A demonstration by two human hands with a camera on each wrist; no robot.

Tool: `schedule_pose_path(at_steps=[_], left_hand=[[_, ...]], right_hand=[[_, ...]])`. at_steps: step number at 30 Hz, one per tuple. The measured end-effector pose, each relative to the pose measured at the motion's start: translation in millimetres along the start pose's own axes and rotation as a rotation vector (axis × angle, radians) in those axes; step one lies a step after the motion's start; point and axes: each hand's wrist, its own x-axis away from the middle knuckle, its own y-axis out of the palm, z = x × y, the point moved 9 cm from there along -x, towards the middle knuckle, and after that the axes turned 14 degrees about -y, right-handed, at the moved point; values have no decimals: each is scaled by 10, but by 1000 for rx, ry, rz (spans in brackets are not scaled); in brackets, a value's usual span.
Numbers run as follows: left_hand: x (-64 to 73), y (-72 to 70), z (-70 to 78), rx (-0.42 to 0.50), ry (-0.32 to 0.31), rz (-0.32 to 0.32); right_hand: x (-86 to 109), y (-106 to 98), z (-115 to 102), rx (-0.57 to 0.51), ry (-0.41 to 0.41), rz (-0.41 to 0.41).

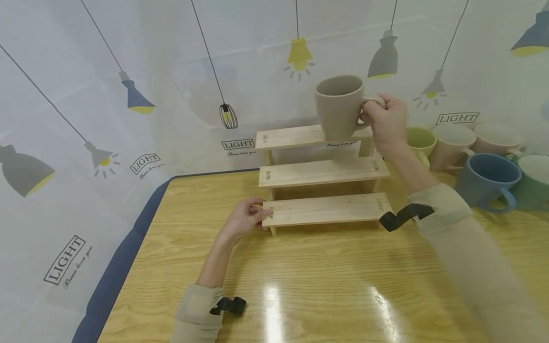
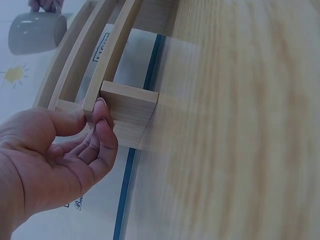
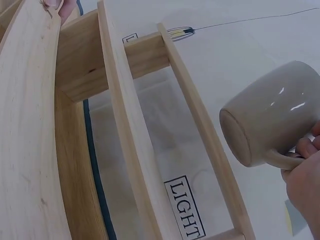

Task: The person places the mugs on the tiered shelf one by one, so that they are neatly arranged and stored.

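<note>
One right hand [image 1: 389, 123] clamps a mug's [image 1: 339, 107] handle [image 1: 375, 100] at the rack's [image 1: 323, 173] one o'clock; left hand [image 1: 241, 221] pinches the rack's eight-o'clock end.

Rack [image 1: 317, 174] at the back edge of the desk [image 1: 326, 276], well in from the left edge, backdrop [image 1: 184, 95] behind. Steps up rearward: bottom tier [image 1: 326, 210] in front, middle tier [image 1: 296, 175] behind, top tier [image 1: 287, 138] rearmost. Left grip [image 1: 243, 220] on bottom tier's left end. Raised mug [image 1: 339, 112] over top tier's right half, not touching; right grip [image 1: 389, 123] on its handle, right side.

Other mugs on desk, right of rack, toward back edge. Rear row: left mug [image 1: 420, 139] nearest rack, middle mug [image 1: 450, 148], right mug [image 1: 497, 138]. Front row: left mug [image 1: 484, 183], right mug [image 1: 533, 188]. Can't tell which touch.
</note>
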Motion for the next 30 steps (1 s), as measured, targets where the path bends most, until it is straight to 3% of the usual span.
schedule_pose_path(at_steps=[6,16,30], left_hand=[[-20,-5,-20,-5,3,9],[-28,-10,-16,9,14,5],[-28,1,-20,27,6,2]], right_hand=[[-2,177,222,56,33,-15],[54,515,475,32,34,-111],[135,816,754,94,120,-274]])
